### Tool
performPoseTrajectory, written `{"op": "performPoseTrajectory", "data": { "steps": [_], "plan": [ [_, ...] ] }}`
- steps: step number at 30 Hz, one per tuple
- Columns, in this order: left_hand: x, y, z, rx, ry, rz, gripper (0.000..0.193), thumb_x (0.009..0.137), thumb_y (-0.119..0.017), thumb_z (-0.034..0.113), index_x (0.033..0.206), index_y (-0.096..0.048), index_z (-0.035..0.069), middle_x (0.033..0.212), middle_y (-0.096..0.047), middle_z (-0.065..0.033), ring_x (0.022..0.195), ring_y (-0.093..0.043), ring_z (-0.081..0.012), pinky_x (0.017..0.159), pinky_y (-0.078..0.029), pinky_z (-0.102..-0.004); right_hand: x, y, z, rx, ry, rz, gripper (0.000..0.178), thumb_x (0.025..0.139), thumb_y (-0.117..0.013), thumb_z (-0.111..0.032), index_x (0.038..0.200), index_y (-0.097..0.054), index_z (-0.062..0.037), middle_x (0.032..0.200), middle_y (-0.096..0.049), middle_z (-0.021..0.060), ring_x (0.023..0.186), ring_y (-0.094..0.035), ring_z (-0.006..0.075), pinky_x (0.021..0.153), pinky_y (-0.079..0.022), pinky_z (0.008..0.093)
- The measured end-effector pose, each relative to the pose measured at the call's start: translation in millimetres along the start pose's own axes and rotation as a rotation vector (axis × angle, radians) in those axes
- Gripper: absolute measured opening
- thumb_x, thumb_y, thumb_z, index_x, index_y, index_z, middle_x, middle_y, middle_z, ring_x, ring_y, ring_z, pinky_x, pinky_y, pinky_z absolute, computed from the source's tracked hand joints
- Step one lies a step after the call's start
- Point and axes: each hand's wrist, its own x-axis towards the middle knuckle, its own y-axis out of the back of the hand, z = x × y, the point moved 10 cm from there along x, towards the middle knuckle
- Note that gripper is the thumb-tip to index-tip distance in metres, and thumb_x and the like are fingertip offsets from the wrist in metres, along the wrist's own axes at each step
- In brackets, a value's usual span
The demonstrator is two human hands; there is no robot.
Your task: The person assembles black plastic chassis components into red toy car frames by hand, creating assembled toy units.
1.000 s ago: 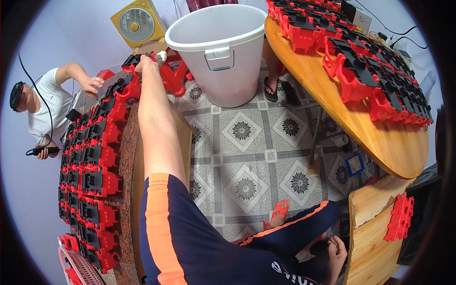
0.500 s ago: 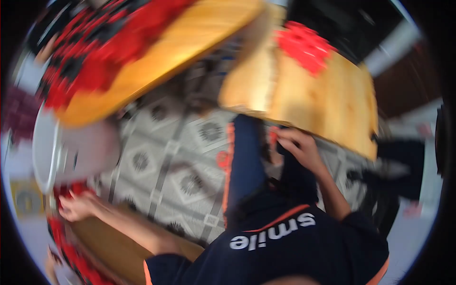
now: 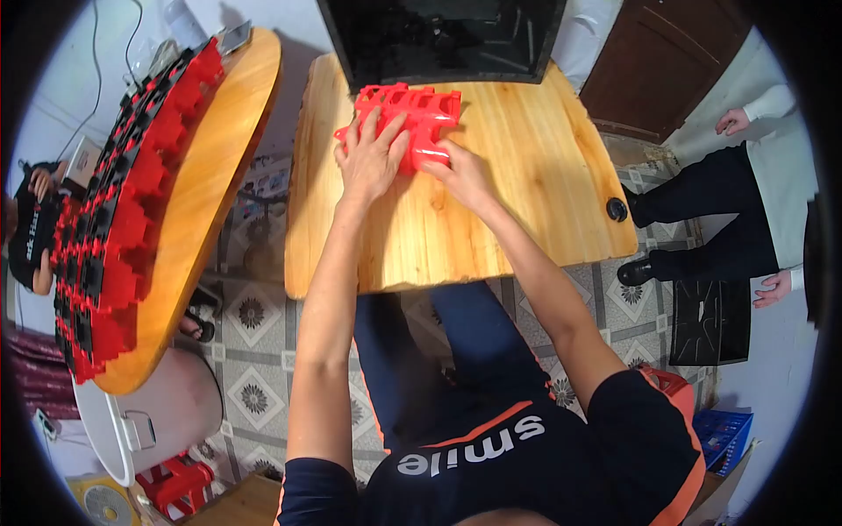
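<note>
A bright red moulded plastic part with slots along its far side lies on the wooden table. Spread across its left half, the fingers of my left hand rest on top of the plastic. My right hand has its fingers curled at the part's near right corner, gripping the edge there. Part of the red plastic is hidden beneath my left hand.
Behind the part stands a large black tray-like box. At left, an oval wooden table carries rows of red and black plastic pieces, above a white bin. One person stands right; another is at far left.
My view has swung toward the wooden table. Both my hands have moved onto the red part: the left from beside the bin, the right from near my leg.
</note>
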Motion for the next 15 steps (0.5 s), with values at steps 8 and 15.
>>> {"op": "performPoseTrajectory", "data": {
  "steps": [8, 15],
  "plan": [
    [-6.9, 23.5, 92.1, -0.818, 0.078, -0.031, 0.102, 0.082, -0.07, 0.047, 0.153, -0.007, 0.013, 0.143, -0.035, -0.0295, 0.129, -0.039, -0.0394, 0.11, -0.025, -0.0535, -68.2, 130.9, -75.0, -0.345, 0.276, 0.032, 0.018, 0.084, -0.069, -0.017, 0.094, -0.061, -0.0051, 0.08, -0.064, 0.009, 0.073, -0.061, 0.0213, 0.07, -0.049, 0.0367],
    [-98.1, -0.4, 82.6, -1.896, 0.739, -0.004, 0.1, 0.084, -0.07, 0.015, 0.153, 0.003, 0.024, 0.148, -0.028, -0.0174, 0.13, -0.042, -0.0312, 0.104, -0.042, -0.0489, 85.3, 88.7, -59.3, 0.111, 0.18, -0.341, 0.027, 0.087, -0.068, -0.027, 0.099, -0.068, -0.0028, 0.094, -0.067, 0.0053, 0.086, -0.065, 0.0179, 0.081, -0.05, 0.0314]
  ]
}}
